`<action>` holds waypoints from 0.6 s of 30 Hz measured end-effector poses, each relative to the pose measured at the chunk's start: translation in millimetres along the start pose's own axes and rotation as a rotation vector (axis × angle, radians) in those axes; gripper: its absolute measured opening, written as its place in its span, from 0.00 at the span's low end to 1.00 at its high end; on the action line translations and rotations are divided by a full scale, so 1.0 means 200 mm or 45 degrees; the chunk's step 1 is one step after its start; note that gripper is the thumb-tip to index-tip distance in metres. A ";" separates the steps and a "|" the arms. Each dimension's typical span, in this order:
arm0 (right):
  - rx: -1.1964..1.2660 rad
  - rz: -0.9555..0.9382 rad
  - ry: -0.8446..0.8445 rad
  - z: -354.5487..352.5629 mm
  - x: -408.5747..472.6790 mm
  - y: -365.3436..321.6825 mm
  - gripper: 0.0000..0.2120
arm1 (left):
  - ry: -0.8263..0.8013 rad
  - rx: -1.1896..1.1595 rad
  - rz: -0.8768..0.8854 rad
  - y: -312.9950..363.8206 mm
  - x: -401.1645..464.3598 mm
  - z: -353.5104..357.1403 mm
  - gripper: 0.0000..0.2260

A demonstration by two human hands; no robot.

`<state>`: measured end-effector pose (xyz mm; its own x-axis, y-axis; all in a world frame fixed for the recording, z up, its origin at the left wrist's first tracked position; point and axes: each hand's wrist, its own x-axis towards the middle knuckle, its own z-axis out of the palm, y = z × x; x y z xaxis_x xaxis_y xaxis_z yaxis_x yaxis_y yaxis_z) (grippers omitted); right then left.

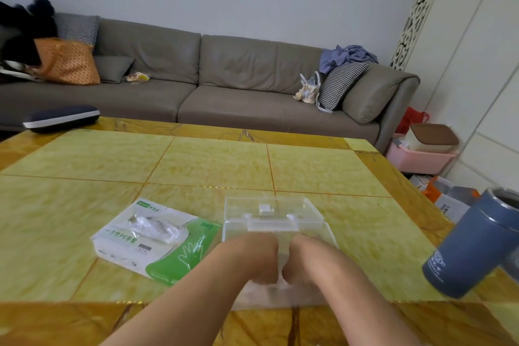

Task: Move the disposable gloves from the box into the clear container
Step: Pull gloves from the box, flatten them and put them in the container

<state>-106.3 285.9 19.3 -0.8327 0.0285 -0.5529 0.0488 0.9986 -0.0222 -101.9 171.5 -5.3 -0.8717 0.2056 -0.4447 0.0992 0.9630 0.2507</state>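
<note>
both my hands down inside the clear container [320, 222], left hand [257, 257] and right hand [306, 258] side by side, fingers hidden so can't tell the grip. whitish gloves [269, 291] under my wrists in it. glove box [157, 241] just left, on the table [84, 205].
</note>
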 end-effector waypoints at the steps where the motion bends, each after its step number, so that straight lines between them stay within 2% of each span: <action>1: 0.001 0.015 -0.011 0.00 0.00 -0.01 0.27 | -0.002 0.027 0.001 0.01 -0.01 -0.01 0.21; 4: 0.004 -0.021 0.092 0.02 0.01 -0.01 0.23 | 0.034 0.119 0.032 0.02 -0.04 -0.03 0.15; 6: 0.052 -0.072 0.258 0.03 0.00 0.01 0.27 | 0.121 0.092 0.075 0.02 -0.08 -0.04 0.11; 9: 0.088 -0.083 0.495 0.02 -0.05 0.03 0.11 | 0.306 -0.173 0.192 -0.03 -0.18 -0.05 0.16; 12: 0.154 -0.142 0.657 0.01 -0.11 0.01 0.08 | 0.603 -0.479 0.314 -0.09 -0.34 -0.09 0.12; 15: 0.198 -0.161 0.794 -0.01 -0.16 -0.02 0.10 | 0.950 -0.650 0.189 -0.27 -0.48 -0.13 0.06; 17: 0.200 -0.243 0.876 0.00 -0.19 -0.06 0.11 | 1.150 -0.579 0.018 -0.45 -0.54 -0.13 0.06; 18: 0.223 -0.312 0.936 0.00 -0.20 -0.09 0.11 | 1.188 -0.503 -0.079 -0.55 -0.55 -0.13 0.06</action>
<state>-74.4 267.6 41.2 -0.9787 -0.1072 0.1750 -0.1475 0.9603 -0.2368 -29.0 39.3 38.0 -0.9135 -0.2239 0.3396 0.0225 0.8058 0.5917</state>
